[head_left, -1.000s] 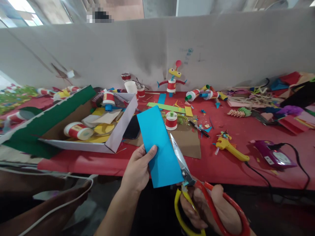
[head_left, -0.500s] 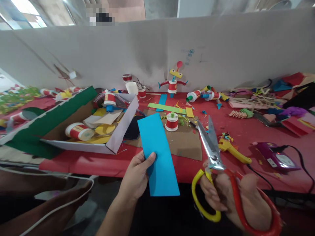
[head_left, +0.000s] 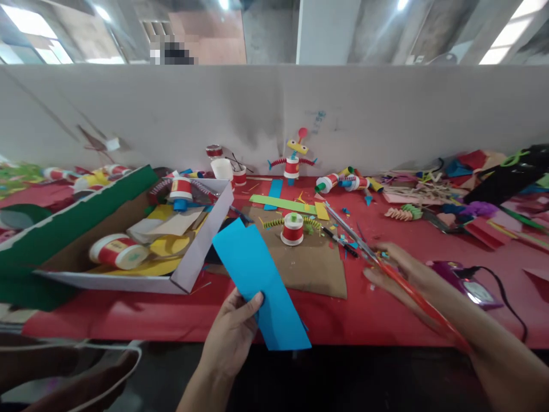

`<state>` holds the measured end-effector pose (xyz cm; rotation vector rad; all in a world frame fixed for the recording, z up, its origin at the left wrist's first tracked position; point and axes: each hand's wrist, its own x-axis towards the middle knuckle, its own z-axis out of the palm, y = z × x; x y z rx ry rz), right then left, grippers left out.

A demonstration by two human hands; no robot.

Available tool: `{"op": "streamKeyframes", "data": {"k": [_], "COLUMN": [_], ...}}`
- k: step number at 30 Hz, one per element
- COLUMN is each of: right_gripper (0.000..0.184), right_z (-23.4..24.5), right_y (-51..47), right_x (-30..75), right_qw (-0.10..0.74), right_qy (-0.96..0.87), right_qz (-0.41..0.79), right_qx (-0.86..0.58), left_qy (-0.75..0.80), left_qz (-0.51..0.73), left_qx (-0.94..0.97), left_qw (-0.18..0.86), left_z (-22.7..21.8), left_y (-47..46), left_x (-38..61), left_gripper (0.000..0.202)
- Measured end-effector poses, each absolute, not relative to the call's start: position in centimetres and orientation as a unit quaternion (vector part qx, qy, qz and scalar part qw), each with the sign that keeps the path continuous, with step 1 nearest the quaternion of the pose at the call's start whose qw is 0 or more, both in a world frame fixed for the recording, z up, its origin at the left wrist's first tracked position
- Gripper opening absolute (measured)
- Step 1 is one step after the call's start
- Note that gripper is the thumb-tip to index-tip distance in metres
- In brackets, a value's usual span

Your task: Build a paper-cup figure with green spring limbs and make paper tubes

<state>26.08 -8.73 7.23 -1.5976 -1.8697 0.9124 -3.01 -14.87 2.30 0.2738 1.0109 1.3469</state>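
Note:
My left hand (head_left: 234, 332) pinches the near edge of a blue paper strip (head_left: 257, 280), thumb on top, holding it tilted above the front of the red table (head_left: 171, 303). My right hand (head_left: 397, 269) reaches out low over the table at the right, blurred by motion, with the red-and-yellow scissors (head_left: 377, 260) in it; the blades point away to the upper left toward a black pen (head_left: 338, 240). A small red-and-white cup (head_left: 292, 229) stands on a brown cardboard sheet (head_left: 317, 266) between the two hands.
An open white box (head_left: 206, 240) with cups and paper scraps lies at the left, a green sheet (head_left: 64, 229) beside it. A paper-cup figure (head_left: 292, 163) stands by the grey back wall. A purple device (head_left: 463, 280) with a black cable sits right. Paper scraps litter the far right.
My right hand swung the scissors away from the blue strip, out to the right and down toward the table. The blue strip stayed in my left hand, now tilted more to the left.

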Motion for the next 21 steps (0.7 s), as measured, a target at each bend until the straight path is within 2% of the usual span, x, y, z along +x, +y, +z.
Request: {"op": "streamKeyframes", "data": {"k": [4, 6, 8, 10, 12, 18, 21], "right_gripper": [0.036, 0.033, 0.042, 0.046, 0.044, 0.049, 0.035], "right_z": [8.3, 7.3, 5.9, 4.5, 3.4, 2.3, 3.3], "right_y": [1.5, 6.2, 10.1, 13.2, 15.5, 18.7, 18.1], "right_x": [25.5, 24.2, 22.8, 21.8, 21.4, 21.9, 21.9], "right_qw": [0.103, 0.084, 0.074, 0.071, 0.075, 0.127, 0.185], "right_qy": [-0.785, -0.798, -0.81, -0.823, -0.834, -0.835, -0.81], "right_qz": [0.129, 0.106, 0.093, 0.089, 0.093, 0.148, 0.177], "right_qx": [-0.597, -0.587, -0.575, -0.556, -0.538, -0.515, -0.527], "left_qy": [0.456, 0.463, 0.474, 0.488, 0.506, 0.535, 0.52], "left_qz": [0.615, 0.613, 0.626, 0.645, 0.646, 0.645, 0.652], "left_qx": [0.11, 0.115, 0.114, 0.114, 0.12, 0.153, 0.142], "left_qw": [0.634, 0.63, 0.608, 0.577, 0.559, 0.524, 0.533], "left_z": [0.6, -0.2, -0.8, -1.2, -1.5, -2.4, -2.3], "left_y": [-14.3, -13.9, -13.6, -13.6, -13.7, -14.4, -14.2], "left_x": [-3.1, -3.0, -2.9, -2.7, -2.5, -2.4, -2.4], "left_gripper": [0.031, 0.036, 0.048, 0.058, 0.06, 0.031, 0.026]}}
